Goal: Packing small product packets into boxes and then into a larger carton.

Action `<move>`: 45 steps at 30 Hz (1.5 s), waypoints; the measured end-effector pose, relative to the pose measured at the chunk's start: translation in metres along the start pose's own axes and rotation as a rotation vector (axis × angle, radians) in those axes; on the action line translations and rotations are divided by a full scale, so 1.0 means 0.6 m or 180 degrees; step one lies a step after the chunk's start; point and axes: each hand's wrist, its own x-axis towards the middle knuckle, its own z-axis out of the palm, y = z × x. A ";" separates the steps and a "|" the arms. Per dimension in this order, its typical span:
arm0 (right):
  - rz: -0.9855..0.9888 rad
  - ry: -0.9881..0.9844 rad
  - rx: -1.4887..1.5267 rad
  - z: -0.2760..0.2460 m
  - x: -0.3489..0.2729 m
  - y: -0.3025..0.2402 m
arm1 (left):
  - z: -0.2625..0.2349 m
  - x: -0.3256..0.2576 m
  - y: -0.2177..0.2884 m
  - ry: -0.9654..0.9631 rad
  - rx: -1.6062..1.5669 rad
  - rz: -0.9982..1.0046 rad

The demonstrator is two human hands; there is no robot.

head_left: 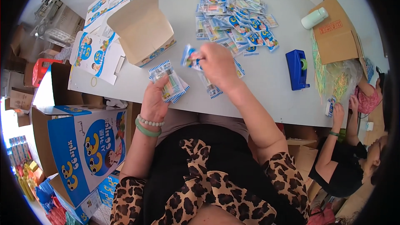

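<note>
My left hand [153,100] is closed round several small packets [170,84], clear with blue-and-white striped ends and coloured sticks inside. Its thumb presses on the top one. To the right of it, my right hand [221,65] pinches a single blue-and-white packet [190,57] above the table. A loose packet [211,88] lies partly hidden under my right hand and wrist. Beyond that hand spreads a heap of the same packets [237,18]. An open cardboard box [141,27] with its lid raised stands just past my left hand; its bottom cannot be made out.
Flat printed cartons [93,54] are stacked at the table's left. A large blue carton [89,141] stands below the left edge. Rightward are a blue tape dispenser [296,70], a white bottle [314,18] and a brown carton [337,33]. A co-worker's hand [338,111] works at the right edge.
</note>
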 end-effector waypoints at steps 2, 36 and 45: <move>0.0735 0.0012 0.1414 -0.033 -0.003 -0.029 | 0.017 -0.015 0.007 0.0029 -0.0144 0.0016; 0.2054 0.0407 0.1488 -0.079 -0.061 0.019 | 0.053 -0.017 -0.036 0.0215 0.0035 -0.0231; 0.0615 0.0190 0.1341 -0.014 -0.096 -0.101 | 0.060 -0.021 -0.046 0.0012 0.0480 0.0010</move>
